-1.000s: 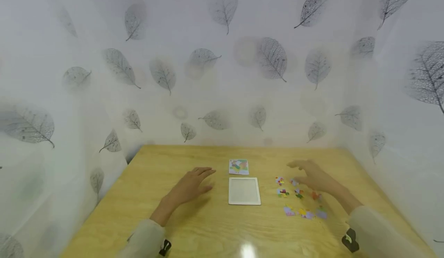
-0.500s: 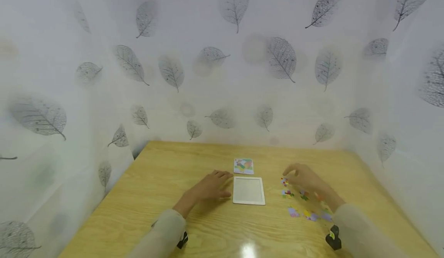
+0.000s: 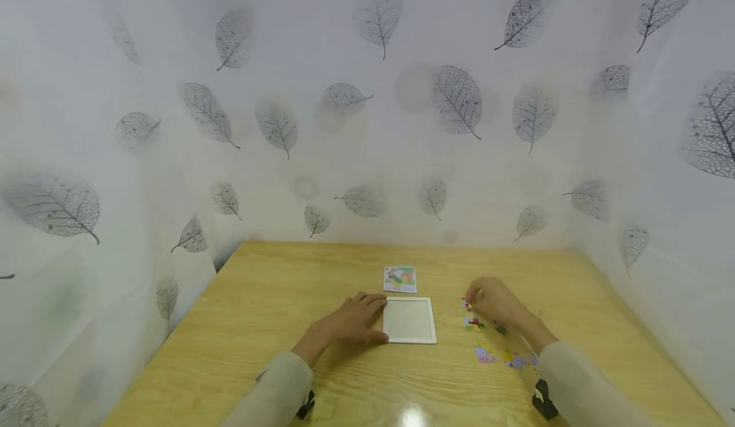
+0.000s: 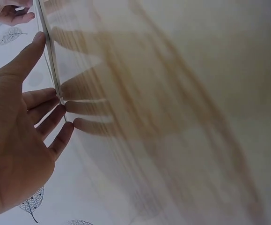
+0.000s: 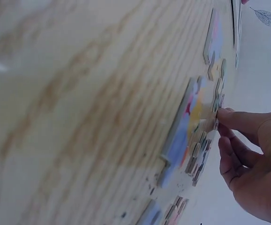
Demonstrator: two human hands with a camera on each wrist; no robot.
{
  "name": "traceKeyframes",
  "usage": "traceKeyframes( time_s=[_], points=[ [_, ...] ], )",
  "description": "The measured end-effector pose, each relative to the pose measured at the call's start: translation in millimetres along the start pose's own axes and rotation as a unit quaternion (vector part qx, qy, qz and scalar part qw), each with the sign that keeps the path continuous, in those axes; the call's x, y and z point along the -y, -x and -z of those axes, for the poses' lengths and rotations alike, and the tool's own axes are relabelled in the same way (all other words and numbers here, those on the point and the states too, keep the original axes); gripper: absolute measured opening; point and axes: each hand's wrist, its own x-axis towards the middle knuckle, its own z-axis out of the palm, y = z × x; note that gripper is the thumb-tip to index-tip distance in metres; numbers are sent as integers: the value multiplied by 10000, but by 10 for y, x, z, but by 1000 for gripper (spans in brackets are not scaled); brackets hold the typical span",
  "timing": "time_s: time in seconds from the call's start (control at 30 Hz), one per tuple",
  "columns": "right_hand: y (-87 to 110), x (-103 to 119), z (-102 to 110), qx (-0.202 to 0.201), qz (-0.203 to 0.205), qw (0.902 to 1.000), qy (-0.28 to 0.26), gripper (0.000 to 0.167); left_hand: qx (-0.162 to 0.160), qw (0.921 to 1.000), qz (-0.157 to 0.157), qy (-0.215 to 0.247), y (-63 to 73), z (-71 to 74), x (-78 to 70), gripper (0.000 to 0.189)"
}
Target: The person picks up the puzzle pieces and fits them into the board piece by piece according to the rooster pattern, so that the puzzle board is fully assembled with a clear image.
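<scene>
A white square puzzle tray [image 3: 410,320] with a raised rim lies on the wooden table. Along its left side rests my left hand [image 3: 355,320], the fingers at the far left corner and the thumb at the near one. In the left wrist view, extended fingertips [image 4: 60,110] meet the tray's edge. Over to the right, my right hand [image 3: 498,300] has its thumb and forefinger on a small colourful jigsaw piece [image 3: 466,304] at the far left of the loose pieces. The right wrist view shows that pinch at table level, and the hand hides some pieces behind it.
More jigsaw pieces [image 3: 483,354] lie in loose rows in front of and under the right hand. A small picture card [image 3: 400,279] lies just beyond the tray. Leaf-printed curtains [image 3: 367,159] enclose the table [image 3: 367,382] at the back and sides.
The left hand has moved right and come down onto the tray's left edge. The right hand has moved left and lowered, its fingers closing on a jigsaw piece.
</scene>
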Motion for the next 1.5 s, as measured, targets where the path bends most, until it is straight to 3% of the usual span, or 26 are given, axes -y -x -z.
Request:
traceKeyframes(
  time_s=[0.33,0.67,1.1,1.5],
  points=[
    [-176,85,-67,-9,49,9997,-246,11,50,9995,292,73,46,95,16,88],
    [-385,377,-267,156,897,9947,-481,9,18,9996,231,132,38,83,39,88],
    [-649,629,-754,523,778,9943,-506,9,168,9986,493,95,1,64,2,91],
    [-745,716,-903,173,1205,9923,-218,13,255,9982,520,161,8,112,-89,89]
  ],
)
